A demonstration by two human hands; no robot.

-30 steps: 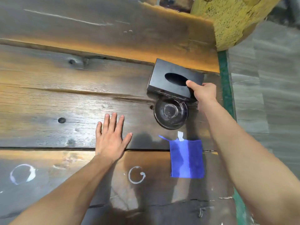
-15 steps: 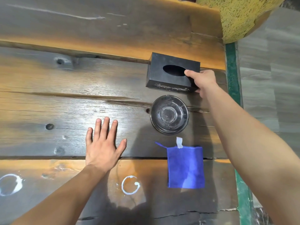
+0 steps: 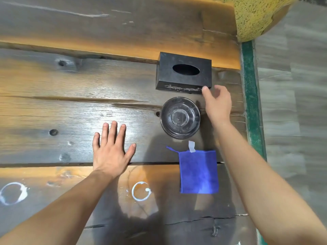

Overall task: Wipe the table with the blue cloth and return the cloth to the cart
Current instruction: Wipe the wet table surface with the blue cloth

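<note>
Cloth [image 3: 199, 172], blue and folded into an oblong, lies flat on the table [image 3: 53, 106] near its right edge, its long axis running from the near side toward the far side; a small white tag [image 3: 192, 146] sticks out of its far short edge and a thin blue loop trails from its far left corner. No writing can be read on the tag. To the left of the cloth, on the nearer plank, a white ring mark [image 3: 141, 191] shows, and another white ring [image 3: 13, 193] sits by the left edge. The left hand [image 3: 110, 149] rests palm down on the wood, fingers spread and straight, holding nothing, well left of the cloth. Just beyond the cloth stands a clear glass dish [image 3: 180, 117], round, close to the tag but apart from it. The right hand [image 3: 217, 103] hovers beside the dish on its right, fingers loosely open and empty, one fingertip at the near right corner of a black tissue box [image 3: 184, 73]; whether it touches cannot be told. The box lies beyond the dish, its oval slot facing up, a pale scroll pattern along its near side, no legible lettering. A green strip [image 3: 249, 96] runs along the right edge.
</note>
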